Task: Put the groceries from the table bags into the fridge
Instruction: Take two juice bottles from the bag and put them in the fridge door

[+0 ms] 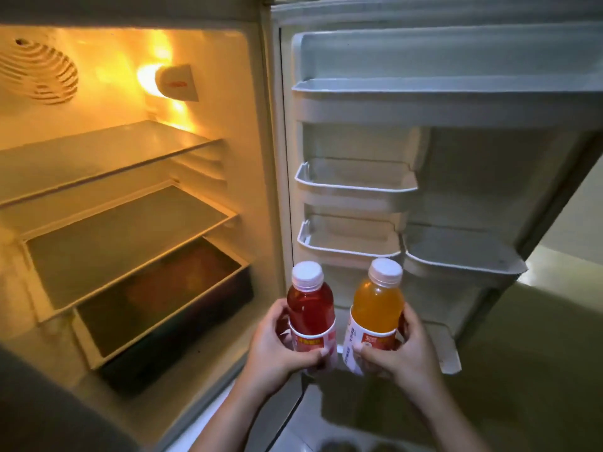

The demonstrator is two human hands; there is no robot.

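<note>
The fridge (261, 132) stands open in front of me, lit yellow inside, with bare glass shelves (107, 158) and a dark drawer (169, 308) at the bottom. My left hand (277, 353) grips a red drink bottle (310, 308) with a white cap. My right hand (401, 350) grips an orange drink bottle (377, 305), also white-capped. Both bottles are upright, side by side, in front of the lower part of the open door (456, 151), just below its small racks (349, 246).
The door holds a long top rack (440, 89), two small racks on its left side (355, 181) and a wider one at right (463, 256); the lowest door shelf (447, 350) lies behind the bottles. Pale floor shows at right (561, 288).
</note>
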